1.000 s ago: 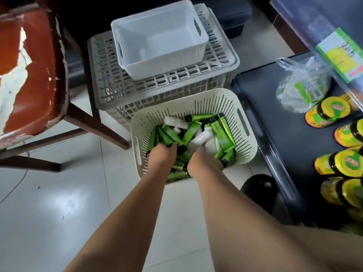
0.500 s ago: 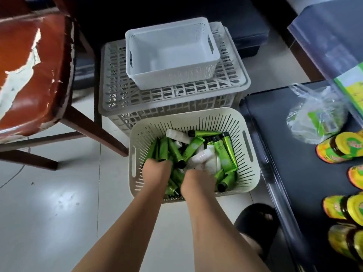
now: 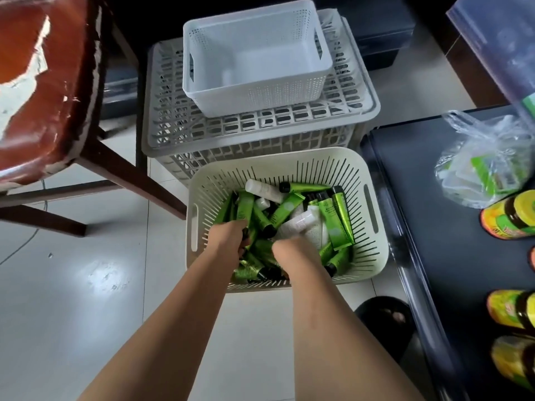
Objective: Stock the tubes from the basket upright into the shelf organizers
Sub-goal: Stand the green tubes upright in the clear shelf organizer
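Left hand: my left hand (image 3: 228, 235) is down in the near-left part of the basket (image 3: 278, 157), fingers curled round a few green tubes (image 3: 333, 218).
Right hand: my right hand (image 3: 292, 251) is just beside it, its back up and its fingers buried in the pile. I cannot tell whether it pinches anything.
Change: a second ago both hands lay on top of the near edge of the pile. Now they sit deeper and closer together, and one green tube stands up above my left knuckles.
Tubes: all are still in the basket on the floor, lying crisscross, green with a few white.
Meaning: I judge this is still the gathering step. Nothing is lifted out and nothing is stocked.
Shelf: the dark shelf (image 3: 434, 227) is to my right and carries jars (image 3: 509, 218) and a bag (image 3: 486, 157). No organizer shows in view.
Next: close both hands on a bunch, caps one way, and lift clear of the basket wall.
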